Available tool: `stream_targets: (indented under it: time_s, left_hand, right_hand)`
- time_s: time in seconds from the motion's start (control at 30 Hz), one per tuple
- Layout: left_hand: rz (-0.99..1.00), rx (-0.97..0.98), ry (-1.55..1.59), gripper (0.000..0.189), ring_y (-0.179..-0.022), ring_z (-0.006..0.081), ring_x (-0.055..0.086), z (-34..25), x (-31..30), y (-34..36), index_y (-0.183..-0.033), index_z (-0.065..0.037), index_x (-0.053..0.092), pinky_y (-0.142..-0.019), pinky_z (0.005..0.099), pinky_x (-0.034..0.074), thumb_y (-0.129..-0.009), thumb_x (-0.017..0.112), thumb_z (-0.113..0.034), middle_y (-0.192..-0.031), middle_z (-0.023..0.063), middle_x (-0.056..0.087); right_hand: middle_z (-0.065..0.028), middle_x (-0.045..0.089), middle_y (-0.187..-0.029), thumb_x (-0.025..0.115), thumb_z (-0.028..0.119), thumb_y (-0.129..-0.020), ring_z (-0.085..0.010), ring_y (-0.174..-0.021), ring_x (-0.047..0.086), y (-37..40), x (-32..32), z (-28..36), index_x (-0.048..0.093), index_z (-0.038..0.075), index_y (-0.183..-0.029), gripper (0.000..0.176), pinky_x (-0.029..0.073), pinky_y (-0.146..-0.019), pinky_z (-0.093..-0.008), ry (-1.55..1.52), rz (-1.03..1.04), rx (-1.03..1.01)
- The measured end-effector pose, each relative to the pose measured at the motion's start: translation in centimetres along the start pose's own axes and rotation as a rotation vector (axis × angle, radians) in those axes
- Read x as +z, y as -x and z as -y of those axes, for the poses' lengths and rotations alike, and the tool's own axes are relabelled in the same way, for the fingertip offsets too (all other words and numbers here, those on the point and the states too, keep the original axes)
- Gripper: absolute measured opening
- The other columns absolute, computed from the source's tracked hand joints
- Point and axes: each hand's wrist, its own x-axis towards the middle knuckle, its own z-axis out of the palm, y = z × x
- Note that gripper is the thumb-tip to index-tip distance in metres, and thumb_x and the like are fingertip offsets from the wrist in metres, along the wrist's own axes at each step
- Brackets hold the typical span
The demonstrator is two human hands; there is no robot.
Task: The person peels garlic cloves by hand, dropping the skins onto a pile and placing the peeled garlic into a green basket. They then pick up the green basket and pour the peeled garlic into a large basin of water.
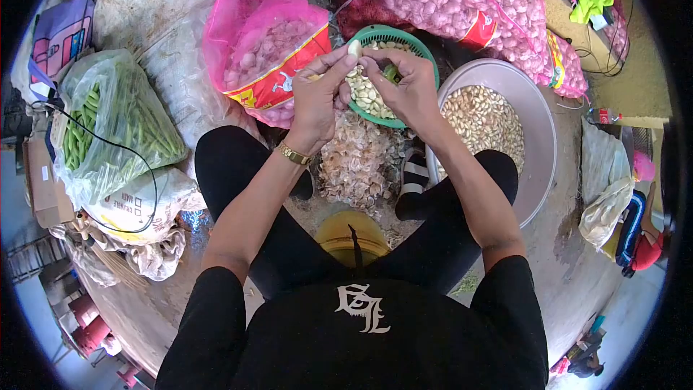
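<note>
Garlic [354, 48] is sitting pinched in my left hand [321, 90] over the edge of the green basket [415, 40], my right hand [413, 91] is resting curled close beside it, though whether gripping I cannot tell, and I am judging a light, steady hold best against bruising.
</note>
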Motion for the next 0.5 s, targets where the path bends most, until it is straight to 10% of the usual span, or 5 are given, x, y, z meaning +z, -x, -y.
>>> stream_targets:
  time_s: [0.5]
  left_hand:
    - [-0.026,0.002,-0.04,0.029,-0.047,0.0018,0.049,0.21,0.02,-0.11,-0.113,0.0,0.066,-0.04,0.0156,0.033,-0.088,0.07,-0.013,-0.078,-0.0002,0.066]
  right_hand:
    - [-0.0069,0.07,-0.081,0.066,0.005,-0.088,-0.0079,-0.074,0.063,0.31,0.82,-0.53,0.068,-0.001,-0.111,0.024,0.05,-0.067,-0.0237,0.063,-0.008,-0.084]
